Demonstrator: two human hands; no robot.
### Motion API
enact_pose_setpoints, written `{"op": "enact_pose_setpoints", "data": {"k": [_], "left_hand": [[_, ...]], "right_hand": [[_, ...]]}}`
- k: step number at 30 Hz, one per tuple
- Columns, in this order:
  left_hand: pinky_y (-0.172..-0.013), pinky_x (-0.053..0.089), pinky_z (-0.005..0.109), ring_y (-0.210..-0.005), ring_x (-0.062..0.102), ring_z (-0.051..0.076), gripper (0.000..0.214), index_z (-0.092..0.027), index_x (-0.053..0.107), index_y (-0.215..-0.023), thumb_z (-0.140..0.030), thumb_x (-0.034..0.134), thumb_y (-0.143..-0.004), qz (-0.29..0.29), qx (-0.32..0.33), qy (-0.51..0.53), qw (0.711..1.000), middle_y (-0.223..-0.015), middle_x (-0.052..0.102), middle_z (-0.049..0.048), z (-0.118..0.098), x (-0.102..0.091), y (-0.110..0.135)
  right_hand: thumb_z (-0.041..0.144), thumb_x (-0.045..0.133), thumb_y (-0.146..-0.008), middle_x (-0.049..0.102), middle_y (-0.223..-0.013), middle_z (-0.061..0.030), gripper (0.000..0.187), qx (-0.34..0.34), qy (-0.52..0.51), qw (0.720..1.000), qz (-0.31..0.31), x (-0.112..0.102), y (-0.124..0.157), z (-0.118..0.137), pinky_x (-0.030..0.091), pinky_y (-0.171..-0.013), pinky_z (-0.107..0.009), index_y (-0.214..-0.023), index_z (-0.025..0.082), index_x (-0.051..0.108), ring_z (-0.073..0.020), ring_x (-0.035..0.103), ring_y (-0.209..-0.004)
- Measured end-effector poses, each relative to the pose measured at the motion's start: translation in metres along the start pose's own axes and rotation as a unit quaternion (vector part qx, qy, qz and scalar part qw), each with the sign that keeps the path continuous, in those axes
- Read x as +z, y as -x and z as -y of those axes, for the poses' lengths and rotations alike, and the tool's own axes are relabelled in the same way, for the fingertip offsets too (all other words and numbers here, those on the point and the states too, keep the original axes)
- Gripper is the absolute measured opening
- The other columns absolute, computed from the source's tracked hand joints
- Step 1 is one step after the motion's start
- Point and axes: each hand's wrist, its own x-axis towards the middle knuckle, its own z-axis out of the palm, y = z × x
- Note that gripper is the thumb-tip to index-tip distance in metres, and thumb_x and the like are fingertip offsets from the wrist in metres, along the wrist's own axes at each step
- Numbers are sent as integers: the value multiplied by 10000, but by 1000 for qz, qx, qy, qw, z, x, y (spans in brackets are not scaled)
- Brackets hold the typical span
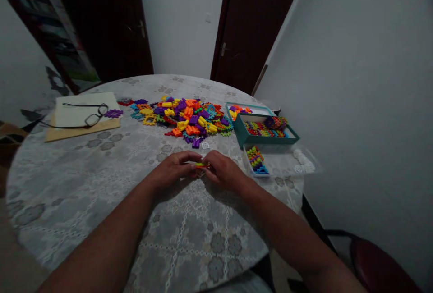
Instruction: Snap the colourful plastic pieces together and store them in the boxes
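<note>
Near the middle of the table, my left hand [174, 169] and my right hand [221, 169] meet around small plastic building pieces [200, 165], yellow-green and orange. The fingers of both hands are closed on them and hide most of their shape. Just beyond my hands lies a small white square piece [205, 145]. A purple connector piece [196, 143] is close by, at the front of a large heap of colourful gear-shaped pieces and connectors [189, 117].
To the right stand a teal box [267, 139] of stacked gears, its teal-edged lid [250, 109] holding connectors, and a clear plastic tray [280, 160] with more gears. Eyeglasses [92, 120] rest on paper and a brown folder [81, 133] at left. A round table [84, 176] carries everything.
</note>
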Motion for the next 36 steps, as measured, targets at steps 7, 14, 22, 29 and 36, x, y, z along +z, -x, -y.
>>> {"op": "enact_pose_setpoints", "data": {"k": [7, 14, 22, 29, 36], "left_hand": [[-969, 626, 461, -1045, 791, 288, 518, -232, 787, -1263, -438, 931, -811, -41, -37, -32, 998, -1244, 809, 131, -11, 2, 3], [-927, 634, 443, -1018, 784, 277, 520, -230, 796, -1222, -496, 931, -797, -26, -30, -55, 998, -1284, 796, 132, -9, 0, 0], [-898, 644, 434, -964, 782, 262, 529, -231, 810, -1200, -514, 946, -774, -43, -26, -54, 997, -1235, 811, 136, -10, 1, 0], [-891, 645, 420, -959, 782, 253, 539, -242, 810, -1215, -526, 948, -778, -35, -28, -53, 998, -1241, 810, 128, -9, -1, -1], [-876, 646, 464, -943, 780, 281, 562, -224, 820, -1176, -538, 961, -730, -44, -24, -52, 997, -1215, 817, 145, -10, 1, 0]], "right_hand": [[244, 665, -994, 642, -857, 12, 44, 113, 14, 993, -17, -108, 33, -2, 426, -676, -278, -1024, 228, 636, -137, 552, -689], [391, 693, -956, 656, -803, 8, 192, 257, 33, 964, 63, -183, 101, -59, 389, -623, -276, -1036, 217, 703, -151, 536, -671], [332, 652, -953, 723, -897, -10, 151, 258, 26, 957, 129, -165, 121, -85, 454, -699, -289, -1032, 230, 730, -179, 622, -763], [371, 683, -976, 720, -885, -6, 166, 251, 13, 961, 118, -155, 115, -83, 456, -703, -285, -1026, 228, 750, -172, 616, -756], [377, 703, -968, 755, -998, -45, 205, 245, 29, 966, 79, -151, 122, -87, 512, -756, -302, -1078, 221, 779, -178, 655, -796]]}}
